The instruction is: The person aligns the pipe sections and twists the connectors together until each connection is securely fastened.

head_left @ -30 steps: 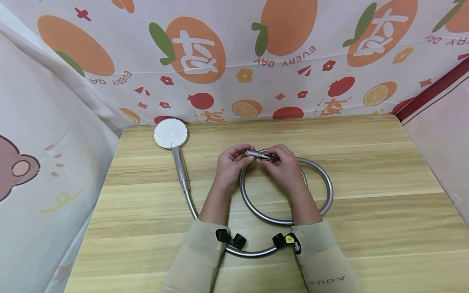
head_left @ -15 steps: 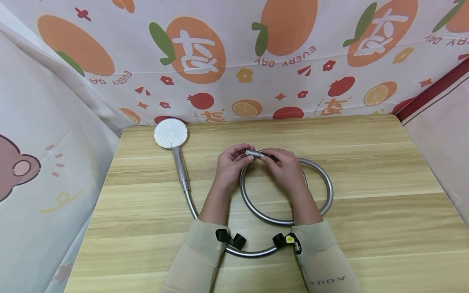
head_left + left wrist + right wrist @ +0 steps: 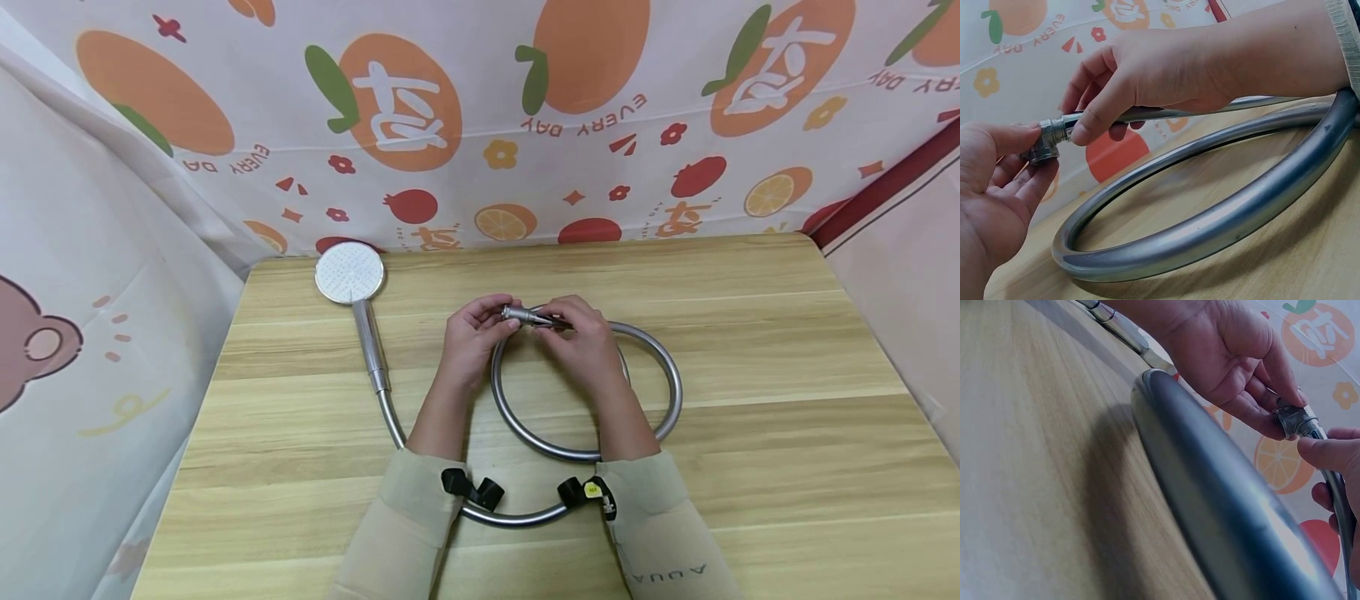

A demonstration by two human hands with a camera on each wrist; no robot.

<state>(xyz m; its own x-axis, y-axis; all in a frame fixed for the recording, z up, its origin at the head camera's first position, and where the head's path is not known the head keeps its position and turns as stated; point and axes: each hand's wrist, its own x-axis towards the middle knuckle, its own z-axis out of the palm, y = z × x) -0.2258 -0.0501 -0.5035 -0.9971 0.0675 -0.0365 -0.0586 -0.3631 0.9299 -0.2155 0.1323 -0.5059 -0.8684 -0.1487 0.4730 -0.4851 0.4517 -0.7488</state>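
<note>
My left hand (image 3: 470,337) pinches a small metal pipe fitting (image 3: 1042,150) with a side opening between thumb and fingers. From the right, my right hand (image 3: 587,346) holds the connector at the end of a shower hose (image 3: 1147,114), thumb and fingertips on its sleeve. Connector and fitting meet end to end, raised over the table. In the head view the grey metal hose (image 3: 551,450) loops under both hands and runs to the handheld shower head (image 3: 349,273), which lies at the back left with its white face up. The right fingers partly hide the connector.
All this is over a wooden table (image 3: 750,350). A fruit-print curtain (image 3: 495,108) hangs behind the table's back edge, and white cloth (image 3: 97,250) drapes on the left. Black camera mounts (image 3: 491,493) sit at the sleeve cuffs.
The right fingers and thumb close over the connector, then shift back along it, baring its shiny sleeve again. The left hand, fitting, shower head and hose loop stay in place.
</note>
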